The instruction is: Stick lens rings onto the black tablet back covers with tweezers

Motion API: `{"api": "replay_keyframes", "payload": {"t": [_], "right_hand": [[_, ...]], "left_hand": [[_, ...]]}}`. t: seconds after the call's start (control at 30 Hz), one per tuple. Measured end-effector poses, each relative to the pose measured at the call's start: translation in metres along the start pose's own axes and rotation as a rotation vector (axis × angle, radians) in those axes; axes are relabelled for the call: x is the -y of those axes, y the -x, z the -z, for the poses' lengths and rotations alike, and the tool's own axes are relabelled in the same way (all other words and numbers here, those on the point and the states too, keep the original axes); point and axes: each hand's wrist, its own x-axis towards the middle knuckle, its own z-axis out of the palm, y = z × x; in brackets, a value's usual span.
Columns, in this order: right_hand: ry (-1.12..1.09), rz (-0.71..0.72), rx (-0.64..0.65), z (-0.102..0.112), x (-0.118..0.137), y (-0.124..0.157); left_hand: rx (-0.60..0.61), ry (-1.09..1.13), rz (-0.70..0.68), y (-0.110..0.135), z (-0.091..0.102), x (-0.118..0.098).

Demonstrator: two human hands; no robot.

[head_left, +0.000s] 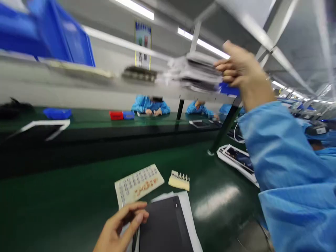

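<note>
1. Nearest, the left hand [123, 224] sits low in view, its fingers loosely curled and the thumb close under them; I cannot tell whether it pinches anything
2. The dark grey flat panel [164, 224] lies on the green counter [78, 210] just to the right of that hand, whose fingertips meet or overhang its upper left edge; its visible sides run away from the person, but the near end is cut off, so which side is longer cannot be told
3. A white sheet [189, 217] shows from beneath the panel along its right side
4. Beyond lie a larger cream sheet [140, 182] with rows of small rings and red marks, and a smaller cream sheet [179, 180] with dark dots to its right
5. The right hand [241, 64], blurred, is raised at the end of a blue sleeve [278, 147], well apart from the panel; the left hand is much the nearer
6. Its fingers are partly bent beside a blurred white stack [199, 70] at the shelf [115, 81]; contact or grip cannot be told
7. Farther off, two co-workers in blue [151, 105] [198, 107] sit at another counter [91, 120]
</note>
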Motion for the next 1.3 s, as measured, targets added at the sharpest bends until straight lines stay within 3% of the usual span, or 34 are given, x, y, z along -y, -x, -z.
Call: {"api": "replay_keyframes", "payload": {"t": [0.03, 0.07, 0.1, 0.13, 0.2, 0.23, 0.33, 0.43, 0.53, 0.8, 0.97, 1.1, 1.2, 1.3], "right_hand": [[-0.039, -0.126, 0.028, -0.003, -0.017, 0.039], [-0.050, -0.178, 0.057, -0.009, -0.036, 0.082], [-0.007, -0.175, 0.174, -0.017, -0.054, 0.130], [0.085, -0.167, 0.316, -0.025, -0.070, 0.178], [0.195, -0.243, 0.815, -0.041, -0.097, 0.271], [0.236, -0.257, 0.945, -0.048, -0.109, 0.311], [0.408, -0.157, 1.016, -0.068, -0.139, 0.383], [0.577, -0.005, 0.991, -0.081, -0.163, 0.393], [0.573, 0.030, 0.966, -0.086, -0.176, 0.383], [0.196, -0.245, 0.844, -0.096, -0.190, 0.389], [0.199, -0.365, 0.751, -0.099, -0.207, 0.392], [0.247, -0.365, 0.779, -0.097, -0.209, 0.391], [0.158, -0.370, 0.739, -0.096, -0.202, 0.388], [-0.057, -0.482, 0.650, -0.099, -0.194, 0.385]], "left_hand": [[0.059, -0.094, 0.010, 0.001, 0.002, 0.000], [0.067, -0.189, -0.002, -0.001, 0.002, 0.002], [0.038, -0.304, -0.022, -0.003, 0.001, 0.006], [0.044, -0.432, -0.062, -0.007, -0.002, 0.012], [0.063, -0.645, -0.195, -0.011, -0.011, 0.026], [0.082, -0.732, -0.259, -0.012, -0.016, 0.031], [0.111, -0.934, -0.368, -0.016, -0.032, 0.040], [0.103, -1.079, -0.383, -0.027, -0.043, 0.041], [0.142, -1.119, -0.360, -0.035, -0.049, 0.041], [0.138, -1.071, -0.322, -0.007, -0.049, 0.038], [0.150, -1.039, -0.216, -0.034, -0.046, 0.040], [0.205, -0.866, -0.109, -0.060, -0.046, 0.037], [0.125, -0.690, -0.150, -0.059, -0.048, 0.028], [0.035, -0.523, -0.116, -0.050, -0.048, 0.020]]}}
